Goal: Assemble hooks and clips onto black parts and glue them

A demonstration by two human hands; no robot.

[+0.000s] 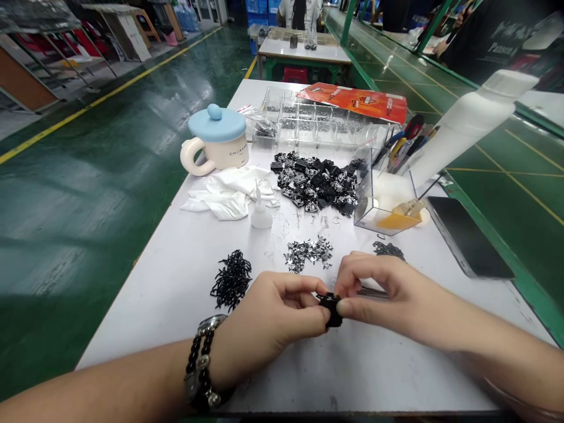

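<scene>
A small black part (333,311) is held up between both hands above the white table. My left hand (282,308), with a watch and beaded bracelet (203,358) at the wrist, grips its left side between thumb and fingers. The thumb and fingers of my right hand (374,291) pinch its right side. A thin metal tool (372,292) shows by my right hand, partly hidden. Beyond the hands lie a pile of small silvery pieces (308,251), a heap of thin black pieces (231,279) to the left and small dark pieces (388,250) to the right.
Farther back are a pile of black-and-metal parts (317,182), a lidded mug (224,144), white cloth (224,194), a small dropper bottle (261,214), a divided clear tray (304,132), a clear tool box (383,211), a white bottle (471,126) and a phone (469,235).
</scene>
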